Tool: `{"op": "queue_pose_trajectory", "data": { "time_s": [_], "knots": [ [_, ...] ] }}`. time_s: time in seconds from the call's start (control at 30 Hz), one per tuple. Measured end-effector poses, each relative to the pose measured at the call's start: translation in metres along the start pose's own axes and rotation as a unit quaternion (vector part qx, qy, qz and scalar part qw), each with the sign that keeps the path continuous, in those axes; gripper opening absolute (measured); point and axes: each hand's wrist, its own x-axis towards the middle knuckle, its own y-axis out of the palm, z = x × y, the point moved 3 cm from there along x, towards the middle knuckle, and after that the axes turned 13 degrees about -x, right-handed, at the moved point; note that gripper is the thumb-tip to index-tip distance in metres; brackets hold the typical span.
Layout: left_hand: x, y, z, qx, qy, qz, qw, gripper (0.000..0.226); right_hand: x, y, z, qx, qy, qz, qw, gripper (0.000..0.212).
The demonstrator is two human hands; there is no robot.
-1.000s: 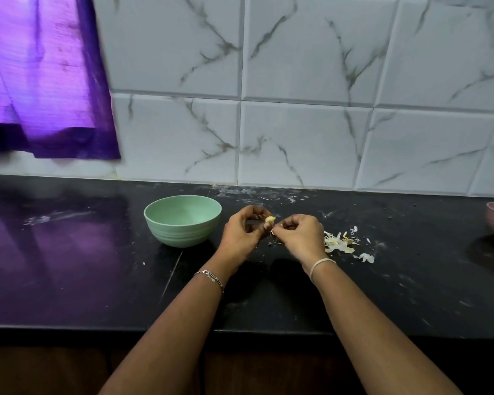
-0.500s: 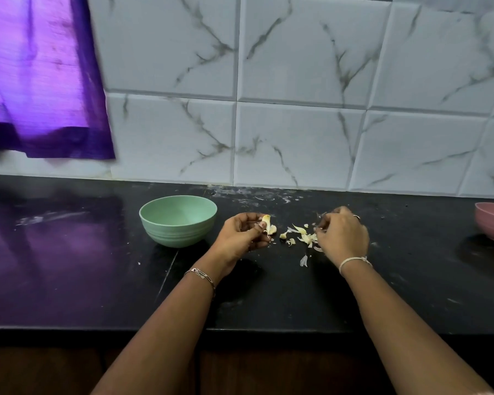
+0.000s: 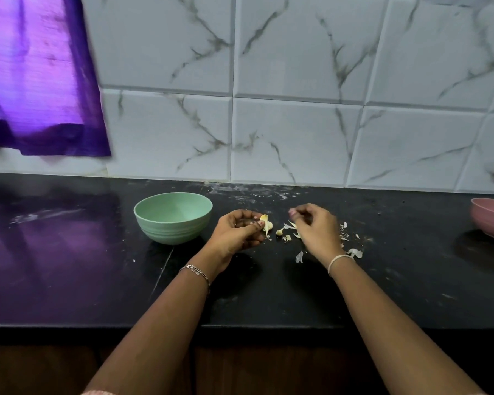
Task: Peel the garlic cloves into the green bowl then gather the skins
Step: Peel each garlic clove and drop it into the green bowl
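The green bowl (image 3: 172,229) stands on the black counter (image 3: 69,258), left of my hands; I see nothing in it. My left hand (image 3: 237,232) pinches a pale yellow garlic clove (image 3: 265,222) at its fingertips, just right of the bowl. My right hand (image 3: 315,230) hovers a short way right of the clove, fingers curled with thumb against forefinger; no skin shows between them. Loose garlic skins (image 3: 286,232) lie on the counter between and under my hands, with more skins (image 3: 356,252) near my right wrist.
A pink bowl (image 3: 489,222) sits at the counter's right edge of view. A tiled wall (image 3: 297,124) backs the counter, and a purple curtain (image 3: 37,81) hangs at the upper left. The counter's front edge runs below my forearms.
My hands came apart from the clove. The right hand swung out to the skins on the right and has now drawn back left. The left hand keeps the clove.
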Motion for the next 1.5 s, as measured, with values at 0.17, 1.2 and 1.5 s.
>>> {"op": "queue_pose_trajectory", "data": {
  "time_s": [0.17, 1.2, 1.5],
  "knots": [
    [-0.001, -0.002, -0.004, -0.029, 0.009, -0.027, 0.999, 0.012, -0.013, 0.026, 0.035, 0.28, 0.097, 0.146, 0.944, 0.011],
    [0.003, -0.003, 0.0, 0.012, 0.034, 0.003, 0.999, 0.011, -0.009, 0.036, 0.032, 0.199, 0.033, 0.059, 0.978, 0.013],
    [0.003, -0.004, -0.002, -0.022, 0.041, -0.003, 0.999, 0.019, -0.004, 0.009, 0.016, -0.033, 0.075, -0.081, 0.993, 0.005]
  ]
}}
